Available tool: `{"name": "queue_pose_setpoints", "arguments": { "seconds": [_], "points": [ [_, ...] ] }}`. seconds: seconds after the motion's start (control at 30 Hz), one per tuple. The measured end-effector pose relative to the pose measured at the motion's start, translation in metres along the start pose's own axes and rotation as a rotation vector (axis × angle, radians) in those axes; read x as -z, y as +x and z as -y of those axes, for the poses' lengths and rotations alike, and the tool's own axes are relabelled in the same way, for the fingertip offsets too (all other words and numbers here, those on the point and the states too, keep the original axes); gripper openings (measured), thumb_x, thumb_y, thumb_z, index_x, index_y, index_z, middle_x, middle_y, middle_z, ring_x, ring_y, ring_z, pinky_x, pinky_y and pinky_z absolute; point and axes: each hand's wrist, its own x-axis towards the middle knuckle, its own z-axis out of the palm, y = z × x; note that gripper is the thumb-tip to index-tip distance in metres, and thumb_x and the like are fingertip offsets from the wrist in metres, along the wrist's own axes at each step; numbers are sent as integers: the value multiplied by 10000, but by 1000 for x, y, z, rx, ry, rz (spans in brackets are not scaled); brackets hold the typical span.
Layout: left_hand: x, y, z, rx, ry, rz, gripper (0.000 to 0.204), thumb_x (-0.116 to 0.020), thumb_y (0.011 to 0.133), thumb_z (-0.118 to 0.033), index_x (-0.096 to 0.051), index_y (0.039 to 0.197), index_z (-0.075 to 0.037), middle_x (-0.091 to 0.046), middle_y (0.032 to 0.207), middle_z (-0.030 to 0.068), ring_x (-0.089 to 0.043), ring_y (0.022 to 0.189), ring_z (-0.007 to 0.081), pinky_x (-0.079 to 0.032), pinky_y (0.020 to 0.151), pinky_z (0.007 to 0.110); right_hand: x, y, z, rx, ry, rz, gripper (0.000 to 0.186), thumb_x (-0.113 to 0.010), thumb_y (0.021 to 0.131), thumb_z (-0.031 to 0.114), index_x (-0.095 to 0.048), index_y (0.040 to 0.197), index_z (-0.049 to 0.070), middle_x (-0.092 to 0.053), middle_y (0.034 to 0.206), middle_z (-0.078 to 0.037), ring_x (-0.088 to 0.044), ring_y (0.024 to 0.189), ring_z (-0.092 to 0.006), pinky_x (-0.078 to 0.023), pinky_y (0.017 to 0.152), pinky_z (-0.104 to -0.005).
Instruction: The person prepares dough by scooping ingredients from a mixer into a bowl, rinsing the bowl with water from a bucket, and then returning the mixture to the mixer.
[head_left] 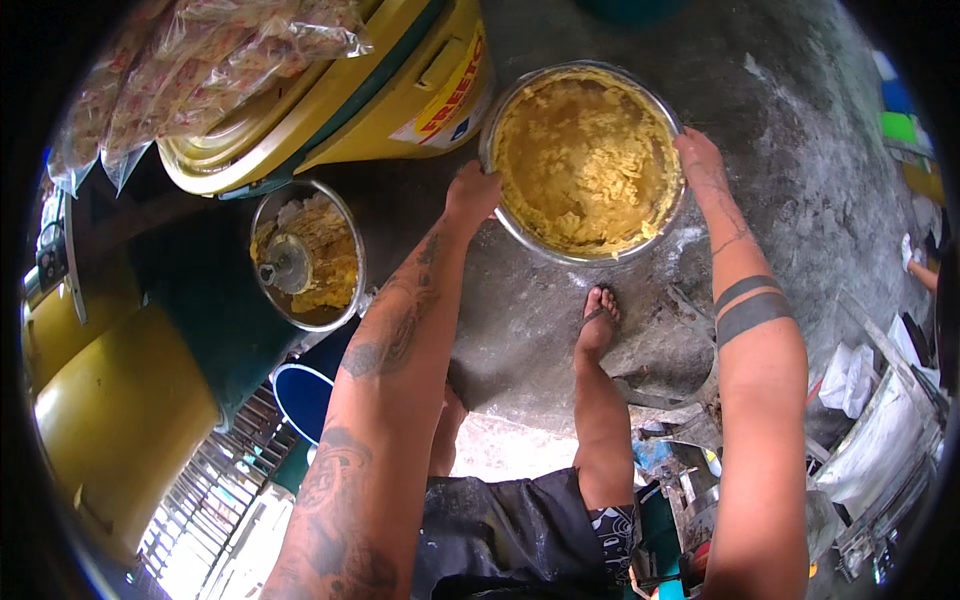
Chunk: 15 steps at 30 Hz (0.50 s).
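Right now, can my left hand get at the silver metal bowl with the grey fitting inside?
Probably not without letting go: your left hand grips the round silver basin of yellow mixture, though the way to the metal bowl looks open.

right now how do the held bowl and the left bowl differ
The held bowl has the left hand and right hand gripping it; the left bowl has no hand on it. The held bowl shows yellow mash; the left bowl also shows a grey round piece. Both look silvery and round.
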Motion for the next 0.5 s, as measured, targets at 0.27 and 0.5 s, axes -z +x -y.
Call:
{"name": "queue_pose_setpoints", "arguments": {
  "seconds": [0.27,0.5],
  "points": [
    [-7,-58,96,-15,-526,-30,377,-651,884,-200,-601,1214,-25,-678,1025,94,-661,927,162,-534,718,318,-58,-94,-4,52,183,-509,479,-592,920,181,-523,1341,-36,-604,1307,-196,-538,1268,-297,-418,1047,-378],
    [51,-244,294,412,-330,-96,324,-669,867,-201,-631,1144,-38,-681,1006,76,-649,901,141,-495,684,282,-363,-229,70,-97,237,611,560,-707,875,390,-539,1302,67,-681,1006,-135,-655,938,-219,-515,851,-380]
  ]
}}
